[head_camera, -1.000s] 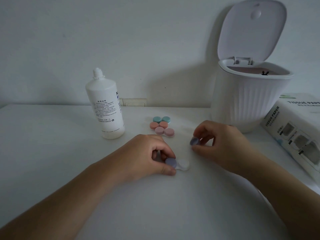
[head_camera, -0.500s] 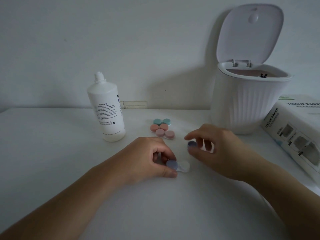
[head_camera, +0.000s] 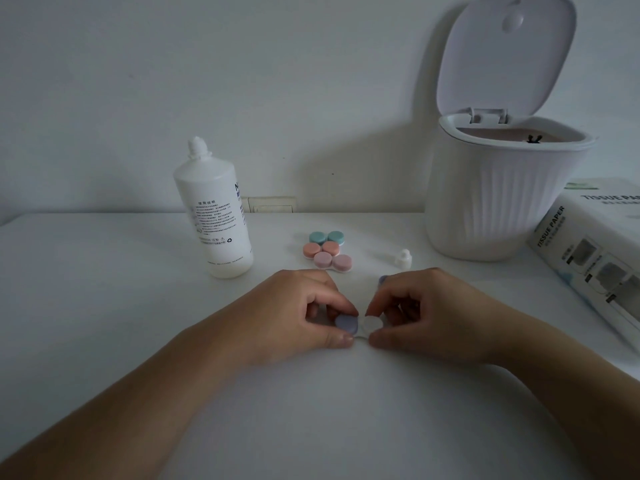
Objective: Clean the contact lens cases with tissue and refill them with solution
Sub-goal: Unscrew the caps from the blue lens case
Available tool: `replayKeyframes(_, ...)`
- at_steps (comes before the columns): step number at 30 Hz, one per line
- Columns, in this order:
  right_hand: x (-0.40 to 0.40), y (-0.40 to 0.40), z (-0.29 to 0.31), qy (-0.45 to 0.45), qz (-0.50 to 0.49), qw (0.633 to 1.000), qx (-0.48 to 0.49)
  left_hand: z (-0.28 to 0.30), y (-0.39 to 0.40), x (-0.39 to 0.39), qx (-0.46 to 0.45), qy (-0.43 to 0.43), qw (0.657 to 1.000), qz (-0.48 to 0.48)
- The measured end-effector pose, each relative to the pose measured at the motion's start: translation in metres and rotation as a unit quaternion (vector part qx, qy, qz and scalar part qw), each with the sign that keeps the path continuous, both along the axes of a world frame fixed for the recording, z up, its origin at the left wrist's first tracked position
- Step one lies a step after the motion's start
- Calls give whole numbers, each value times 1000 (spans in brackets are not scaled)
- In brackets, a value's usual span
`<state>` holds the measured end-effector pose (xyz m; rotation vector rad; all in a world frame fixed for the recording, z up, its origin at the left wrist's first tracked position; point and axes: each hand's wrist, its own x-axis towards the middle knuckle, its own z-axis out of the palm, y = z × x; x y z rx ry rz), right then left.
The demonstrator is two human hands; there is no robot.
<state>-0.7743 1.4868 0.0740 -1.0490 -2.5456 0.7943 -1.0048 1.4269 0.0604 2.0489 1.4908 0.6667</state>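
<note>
A small contact lens case [head_camera: 360, 325] lies on the white table [head_camera: 104, 306] between my hands. My left hand [head_camera: 301, 313] pinches its left side, which carries a purple cap [head_camera: 346, 323]. My right hand [head_camera: 429, 313] pinches the uncapped white well [head_camera: 372, 323] on the right side. A loose purple cap [head_camera: 382, 279] lies just behind my right fingers, mostly hidden. The white solution bottle [head_camera: 214, 216] stands uncapped at the back left. Three more cases lie behind my hands: teal [head_camera: 327, 237], peach [head_camera: 320, 249] and pink [head_camera: 332, 262].
A small white bottle cap [head_camera: 403, 259] stands right of the pink case. A ribbed white bin [head_camera: 502, 209] with its lid up stands at the back right. A tissue paper pack [head_camera: 595, 251] lies at the right edge. A wall rises behind the table.
My right hand has let go of the loose purple cap on the table and come down to pinch the case's uncapped well. My left hand has kept its hold on the case.
</note>
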Motion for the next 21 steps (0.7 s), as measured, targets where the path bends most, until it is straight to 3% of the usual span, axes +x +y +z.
replayKeyframes(21, -3, -2, 1, -5, 2, 1000, -20, -9, -12, 12, 86, 57, 994, 42)
